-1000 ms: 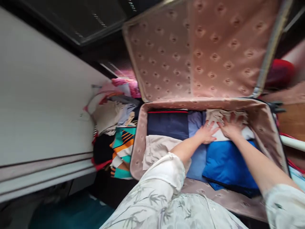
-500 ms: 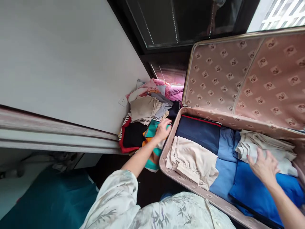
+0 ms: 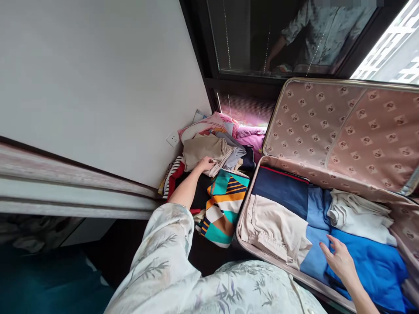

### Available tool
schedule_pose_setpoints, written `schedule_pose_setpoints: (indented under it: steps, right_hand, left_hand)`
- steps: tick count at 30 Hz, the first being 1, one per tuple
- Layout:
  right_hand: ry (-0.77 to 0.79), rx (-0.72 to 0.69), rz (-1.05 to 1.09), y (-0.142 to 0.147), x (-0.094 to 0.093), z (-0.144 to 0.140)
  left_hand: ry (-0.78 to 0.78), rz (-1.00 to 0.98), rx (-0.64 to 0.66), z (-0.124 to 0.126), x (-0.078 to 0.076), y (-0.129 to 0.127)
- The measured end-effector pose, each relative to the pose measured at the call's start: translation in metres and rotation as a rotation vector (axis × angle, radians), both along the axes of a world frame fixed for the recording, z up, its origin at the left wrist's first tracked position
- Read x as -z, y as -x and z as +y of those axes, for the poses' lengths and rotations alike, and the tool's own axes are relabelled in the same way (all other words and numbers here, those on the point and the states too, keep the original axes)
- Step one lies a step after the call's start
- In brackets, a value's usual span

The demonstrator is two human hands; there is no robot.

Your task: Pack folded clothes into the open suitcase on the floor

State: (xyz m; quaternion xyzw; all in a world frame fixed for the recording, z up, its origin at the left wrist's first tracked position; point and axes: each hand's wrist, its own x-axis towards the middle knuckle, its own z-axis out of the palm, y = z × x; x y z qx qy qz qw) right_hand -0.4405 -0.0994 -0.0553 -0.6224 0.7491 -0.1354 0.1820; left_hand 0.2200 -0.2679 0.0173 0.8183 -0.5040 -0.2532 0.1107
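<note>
My left hand [image 3: 205, 165] reaches into the pile beside the suitcase, its fingers curled at the near edge of a folded beige garment [image 3: 200, 149]. Just below that hand lie a black folded garment [image 3: 200, 192] and a multicoloured patterned garment [image 3: 225, 207]. My right hand [image 3: 338, 257] is open, fingers apart, over the blue clothes in the open suitcase [image 3: 244, 244]. Under and beside it are a bright blue folded garment [image 3: 376, 261] and a lighter blue one [image 3: 314, 255]. Pale beige elastic-waist trousers [image 3: 278, 226], a navy garment [image 3: 281, 187] and whitish folded clothes [image 3: 360, 216] also lie inside.
The suitcase lid [image 3: 353, 126] leans up by the dark-framed window [image 3: 242, 43]. A white wall [image 3: 98, 87] with a socket [image 3: 173, 138] stands on the left. Pink bedding-like fabric [image 3: 252, 137] lies behind the pile. A teal cloth [image 3: 49, 279] is at lower left.
My left hand has moved from the multicoloured garment up and left to the beige garment. My right hand has drawn back from the whitish clothes toward the blue ones. The view has shifted.
</note>
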Motion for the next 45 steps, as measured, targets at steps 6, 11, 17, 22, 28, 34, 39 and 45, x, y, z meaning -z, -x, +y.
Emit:
schedule_pose_setpoints:
  steps: [6,11,17,22,28,34,39,45]
  right_hand:
    - [-0.106,0.052,-0.173,-0.039,-0.011,0.001]
    - [-0.125,-0.027,-0.27,-0.084,-0.024,-0.003]
    - [-0.172,-0.136,-0.339,-0.134,-0.042,-0.019]
    - [-0.199,-0.212,-0.38,-0.162,-0.048,-0.026]
    - [-0.227,-0.261,-0.34,-0.171,-0.051,-0.024]
    - [-0.208,-0.261,-0.321,-0.167,-0.05,-0.02]
    - [-0.235,-0.225,-0.344,-0.165,-0.049,-0.014]
    - [-0.183,-0.218,-0.385,-0.152,-0.047,-0.01]
  left_hand:
    - [0.059,-0.019,-0.114,-0.017,-0.002,-0.032]
    - [0.123,0.005,-0.087,-0.014,-0.005,-0.055]
    - [0.141,0.053,0.132,-0.003,-0.01,-0.071]
    - [0.062,0.081,0.551,0.019,0.004,-0.064]
    - [0.032,0.022,0.624,0.026,0.018,-0.075]
    - [0.095,-0.02,0.549,0.023,0.024,-0.072]
    - [0.176,0.019,0.278,0.02,0.013,-0.071]
    - [0.409,-0.086,0.057,-0.003,-0.064,-0.097]
